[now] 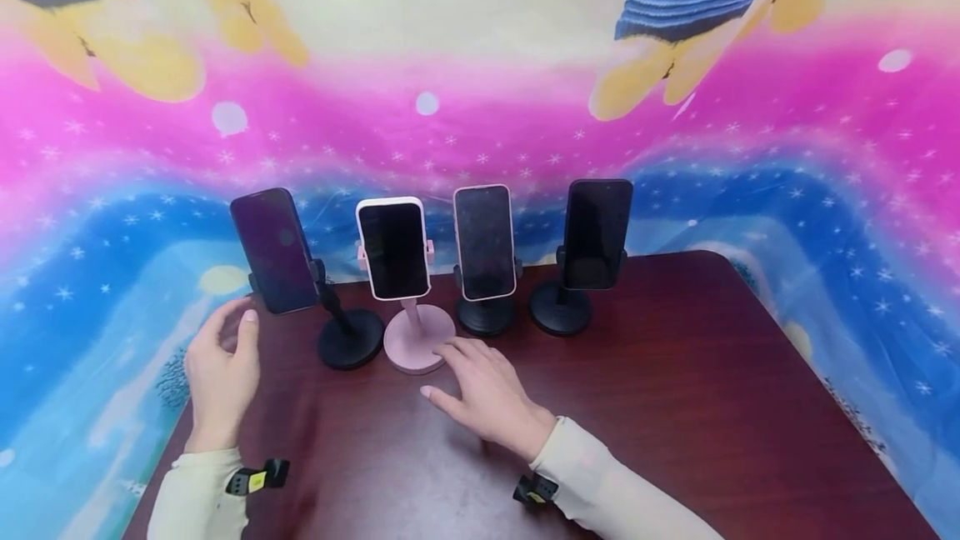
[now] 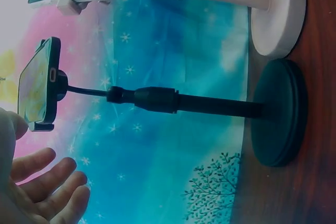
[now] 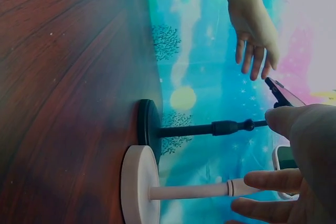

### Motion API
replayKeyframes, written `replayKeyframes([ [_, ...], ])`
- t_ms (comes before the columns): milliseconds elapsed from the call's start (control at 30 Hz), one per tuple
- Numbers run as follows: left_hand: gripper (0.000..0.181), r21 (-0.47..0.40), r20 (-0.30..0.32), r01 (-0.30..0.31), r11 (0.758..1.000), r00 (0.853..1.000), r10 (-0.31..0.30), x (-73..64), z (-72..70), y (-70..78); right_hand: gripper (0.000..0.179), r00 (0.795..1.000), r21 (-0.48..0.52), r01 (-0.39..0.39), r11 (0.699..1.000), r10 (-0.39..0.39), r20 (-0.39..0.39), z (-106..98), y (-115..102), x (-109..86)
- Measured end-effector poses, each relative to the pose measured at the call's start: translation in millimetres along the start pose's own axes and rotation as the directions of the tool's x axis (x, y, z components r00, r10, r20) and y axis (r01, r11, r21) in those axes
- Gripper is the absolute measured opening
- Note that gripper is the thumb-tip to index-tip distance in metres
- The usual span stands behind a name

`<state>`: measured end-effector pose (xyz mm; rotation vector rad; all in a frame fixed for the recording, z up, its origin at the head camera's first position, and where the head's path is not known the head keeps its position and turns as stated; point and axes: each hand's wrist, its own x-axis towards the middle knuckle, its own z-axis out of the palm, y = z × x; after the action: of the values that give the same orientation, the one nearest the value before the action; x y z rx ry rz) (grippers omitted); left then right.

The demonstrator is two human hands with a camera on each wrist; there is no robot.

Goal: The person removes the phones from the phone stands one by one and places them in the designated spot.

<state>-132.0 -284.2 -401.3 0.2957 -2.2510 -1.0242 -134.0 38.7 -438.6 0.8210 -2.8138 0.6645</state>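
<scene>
My left hand (image 1: 223, 377) is raised beside the lower left corner of a dark phone (image 1: 274, 250) clamped on a black stand (image 1: 351, 340). Its fingers are loosely bent with nothing between them; in the left wrist view the thumb overlaps the edge of the phone (image 2: 39, 87), and I cannot tell whether they touch. My right hand (image 1: 491, 390) hovers palm down with spread fingers in front of the pink stand (image 1: 412, 354), which carries a white-framed phone (image 1: 393, 248). In the right wrist view its fingers partly hide the pink stand's stem (image 3: 194, 191).
To the right, a pale-edged phone (image 1: 485, 242) and a black phone (image 1: 597, 233) sit on two more black stands. All the stands form a row along the back of the dark red-brown table (image 1: 675, 407). A colourful printed cloth (image 1: 465, 132) hangs behind.
</scene>
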Motion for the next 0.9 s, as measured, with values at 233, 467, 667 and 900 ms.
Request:
replayKeyframes([
  [233, 0.039, -0.005, 0.071, 0.072, 0.997, 0.995, -0.072, 18.0, -1.1, 5.3, 0.057, 1.0, 0.003, 0.024, 1.0, -0.024, 0.004, -3, -8, 6.2],
  [467, 0.047, -0.062, 0.16, 0.104, 0.993, 0.983, -0.093, 32.6, 3.9, 9.9, 0.055, 0.998, -0.017, 0.057, 0.998, -0.057, -0.016, -7, -16, 11.9],
  [667, 0.046, -0.108, 0.187, 0.118, 0.987, 0.978, -0.096, 42.0, 6.4, 11.8, 0.054, 0.999, -0.009, 0.054, 0.998, -0.054, -0.001, -10, -20, 16.0],
  [900, 0.047, -0.186, 0.21, 0.131, 0.974, 0.974, -0.091, 53.9, 6.7, 15.9, 0.057, 0.998, -0.004, 0.051, 0.999, -0.051, 0.023, -12, -25, 20.9],
])
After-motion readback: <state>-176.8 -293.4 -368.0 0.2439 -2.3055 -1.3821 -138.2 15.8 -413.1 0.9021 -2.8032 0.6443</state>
